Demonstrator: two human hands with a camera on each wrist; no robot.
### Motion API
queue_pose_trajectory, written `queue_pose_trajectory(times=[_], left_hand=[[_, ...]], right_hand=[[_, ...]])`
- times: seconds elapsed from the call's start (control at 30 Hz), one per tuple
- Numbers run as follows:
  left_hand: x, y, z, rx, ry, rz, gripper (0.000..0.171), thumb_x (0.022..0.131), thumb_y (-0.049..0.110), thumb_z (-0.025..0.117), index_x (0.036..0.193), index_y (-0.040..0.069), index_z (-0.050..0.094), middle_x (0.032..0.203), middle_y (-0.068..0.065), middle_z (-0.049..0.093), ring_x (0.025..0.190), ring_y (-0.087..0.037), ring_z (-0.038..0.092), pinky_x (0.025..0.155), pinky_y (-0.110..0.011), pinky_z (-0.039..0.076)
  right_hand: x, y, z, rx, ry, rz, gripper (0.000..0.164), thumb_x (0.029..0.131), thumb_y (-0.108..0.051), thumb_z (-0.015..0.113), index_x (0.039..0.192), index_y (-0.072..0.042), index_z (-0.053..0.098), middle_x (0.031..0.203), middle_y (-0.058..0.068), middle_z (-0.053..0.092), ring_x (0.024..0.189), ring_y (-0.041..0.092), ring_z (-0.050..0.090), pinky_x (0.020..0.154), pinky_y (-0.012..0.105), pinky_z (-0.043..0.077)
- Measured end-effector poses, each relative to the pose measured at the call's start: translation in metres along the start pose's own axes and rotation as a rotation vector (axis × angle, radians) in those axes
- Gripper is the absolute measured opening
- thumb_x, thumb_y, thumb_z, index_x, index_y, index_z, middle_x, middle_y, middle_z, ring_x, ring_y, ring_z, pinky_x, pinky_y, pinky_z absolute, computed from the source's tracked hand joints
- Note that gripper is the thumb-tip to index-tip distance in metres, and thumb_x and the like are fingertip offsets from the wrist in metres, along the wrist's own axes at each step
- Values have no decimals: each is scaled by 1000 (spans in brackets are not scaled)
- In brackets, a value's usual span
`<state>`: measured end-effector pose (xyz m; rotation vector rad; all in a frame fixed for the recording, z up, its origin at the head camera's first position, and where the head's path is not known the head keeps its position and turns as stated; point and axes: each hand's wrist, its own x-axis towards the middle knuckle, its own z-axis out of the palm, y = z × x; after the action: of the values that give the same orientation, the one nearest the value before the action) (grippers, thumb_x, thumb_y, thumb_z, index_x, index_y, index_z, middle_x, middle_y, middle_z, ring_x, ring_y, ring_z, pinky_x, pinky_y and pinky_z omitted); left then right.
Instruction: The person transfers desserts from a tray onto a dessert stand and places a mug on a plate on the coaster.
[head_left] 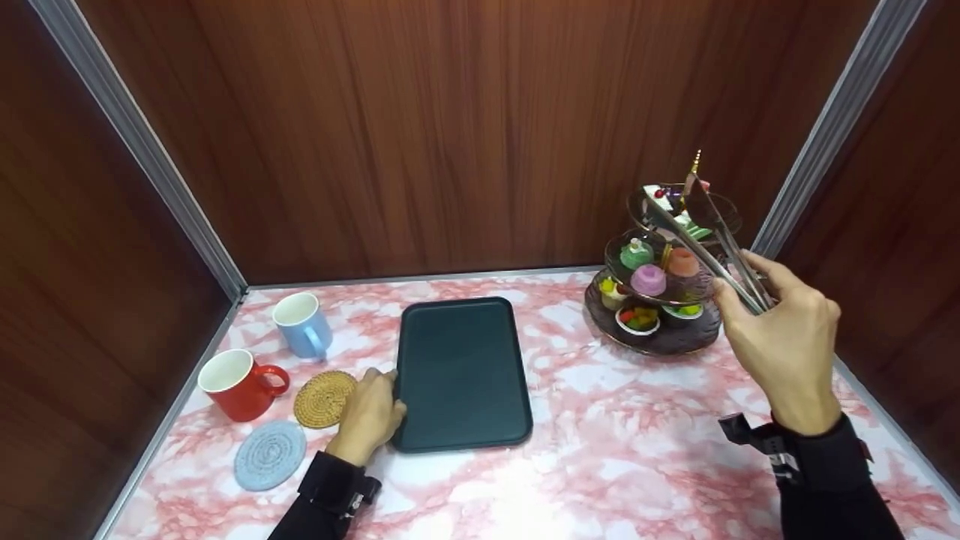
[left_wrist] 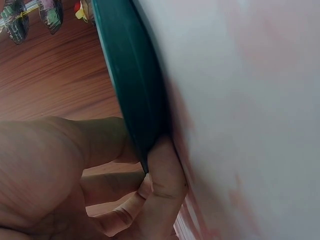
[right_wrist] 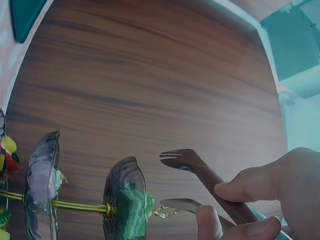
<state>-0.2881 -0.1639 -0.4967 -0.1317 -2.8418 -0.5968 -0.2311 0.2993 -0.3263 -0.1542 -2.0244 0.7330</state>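
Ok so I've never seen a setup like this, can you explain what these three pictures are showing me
There's no machine here, just a person at work. The wide picture comes from a camera worn on the head, looking forward and down. The two close-ups come from cameras on the wrists. The left hand grips the edge of a dark green tray. The right hand holds metal tongs, tips apart, near the top of a three-tiered stand bearing small cake-like treats. Also on the pink-and-white table are a blue mug, a red mug and two round coasters.
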Motion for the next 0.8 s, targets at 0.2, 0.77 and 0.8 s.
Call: queue_pose_trajectory(times=[0.2, 0.77, 0.8], left_hand=[[-1, 0, 0, 3, 3, 9, 54, 70, 13, 69, 123, 7, 59, 97, -13, 56, 81, -29, 58, 73, -44, 50], [1, 1, -1, 12, 3, 19, 53, 69, 12, 67, 121, 4, 60, 97, -13, 57, 84, -29, 58, 75, -43, 50], [1, 0, -1, 13, 4, 19, 53, 69, 12, 67, 121, 4, 60, 97, -13, 57, 83, -29, 58, 74, -43, 50]], right_hand=[[-7, -10, 3, 45, -8, -30, 44, 72, -32, 75, 115, -32, 65, 85, 5, 73, 55, -8, 48, 49, 12, 30], [-20, 6, 39, 153, -51, -184, 47, 71, -30, 76, 117, -29, 64, 87, 3, 73, 58, 11, 60, 55, 12, 36], [-21, 6, 41, 156, -60, -182, 47, 71, -30, 76, 117, -28, 65, 87, 4, 73, 60, 13, 61, 56, 11, 36]])
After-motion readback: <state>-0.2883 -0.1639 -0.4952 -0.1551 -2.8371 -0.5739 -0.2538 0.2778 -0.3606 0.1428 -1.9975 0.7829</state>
